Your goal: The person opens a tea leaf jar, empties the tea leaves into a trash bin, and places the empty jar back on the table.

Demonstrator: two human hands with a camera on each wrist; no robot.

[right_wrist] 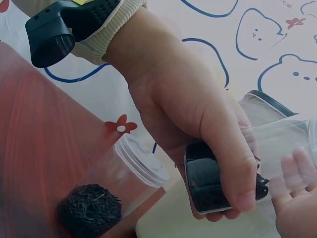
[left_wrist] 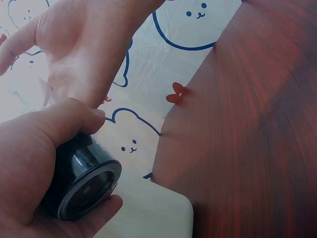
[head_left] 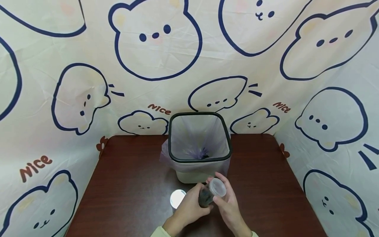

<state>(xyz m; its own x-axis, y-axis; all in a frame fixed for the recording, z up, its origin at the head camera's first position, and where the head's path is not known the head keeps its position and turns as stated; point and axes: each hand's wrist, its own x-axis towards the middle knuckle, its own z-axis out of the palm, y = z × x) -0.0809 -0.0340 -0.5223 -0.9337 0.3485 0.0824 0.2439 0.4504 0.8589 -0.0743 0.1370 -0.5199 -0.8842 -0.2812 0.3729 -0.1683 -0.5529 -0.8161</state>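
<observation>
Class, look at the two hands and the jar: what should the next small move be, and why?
Probably the right hand should ease the pale lid off the jar. The lid appears to be on, the right thumb and fingers are around that end, and the left hand grips the dark-filled base, which should keep it steady.

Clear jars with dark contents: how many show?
2. One jar is held between the left hand and right hand; another jar stands on the table beside the left hand. Any behind the lined bin would be hidden.
</observation>
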